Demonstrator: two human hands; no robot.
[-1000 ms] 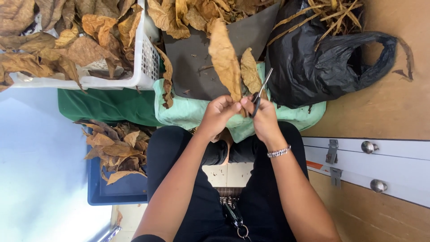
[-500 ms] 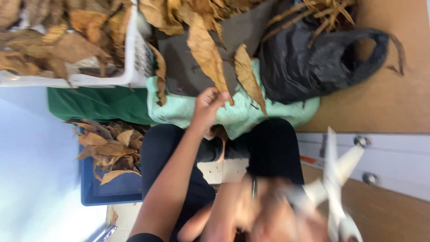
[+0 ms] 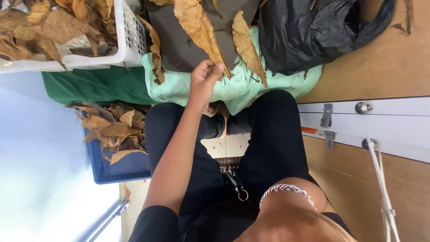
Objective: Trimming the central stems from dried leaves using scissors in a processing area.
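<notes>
While the left hand [image 3: 204,83] pinches a long dried brown leaf [image 3: 197,29] over the mint-green cloth [image 3: 242,89], the right hand's grip can't be told, only its braceleted wrist [image 3: 286,197] showing.

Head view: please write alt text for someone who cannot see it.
Seen from above, the left hand pinches the base of a long dried brown leaf over a pale green cloth on the person's lap. The right wrist, wearing a beaded bracelet, sits near the camera, its hand out of view. A white basket and a blue bin hold more dried leaves.
</notes>
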